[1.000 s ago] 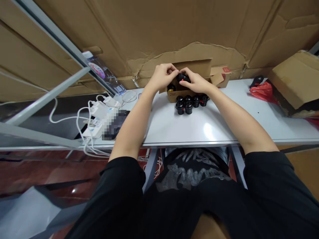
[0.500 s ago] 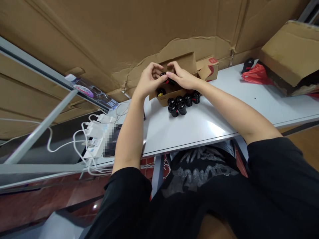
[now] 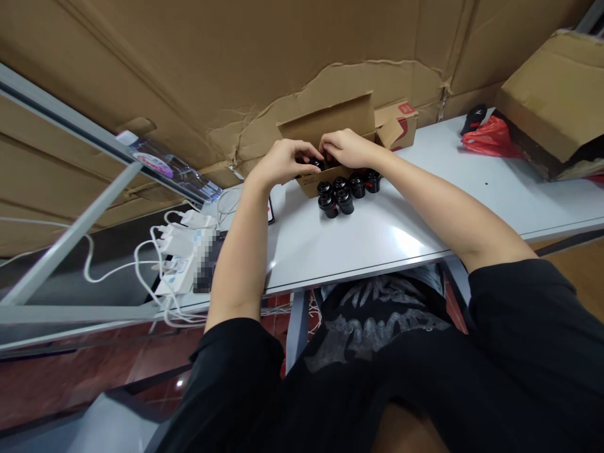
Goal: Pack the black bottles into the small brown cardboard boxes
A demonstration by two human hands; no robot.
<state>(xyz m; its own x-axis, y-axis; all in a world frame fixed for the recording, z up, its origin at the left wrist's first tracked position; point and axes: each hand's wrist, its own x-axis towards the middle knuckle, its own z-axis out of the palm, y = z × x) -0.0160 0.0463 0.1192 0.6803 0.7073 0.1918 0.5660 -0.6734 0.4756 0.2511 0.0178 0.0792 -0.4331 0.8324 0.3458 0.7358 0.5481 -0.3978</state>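
Over a small open cardboard box (image 3: 325, 123), both hands are lowered to the opening. My left hand (image 3: 284, 162) has its thumb and fingers closed around a glossy black cylindrical part (image 3: 317, 163) at the box's left side. My right hand (image 3: 350, 148) reaches in from the right with curled fingers; whatever they grip is hidden by the hand and the box wall. Against the box's front stand several black cylindrical parts (image 3: 343, 200), upright in a tight cluster, some with red marks.
All this sits on a white table (image 3: 340, 251). Behind it are a second carton (image 3: 399, 124) and a cardboard wall. At right lie a red plastic bag (image 3: 493, 137) and a large carton (image 3: 557, 94). At left are a power strip (image 3: 182, 264) with white cables, a phone (image 3: 270, 211) and a plastic bottle (image 3: 172, 167).
Both hands have moved down into the box opening from just above it, and the black part went down with them. The cluster in front stays put.
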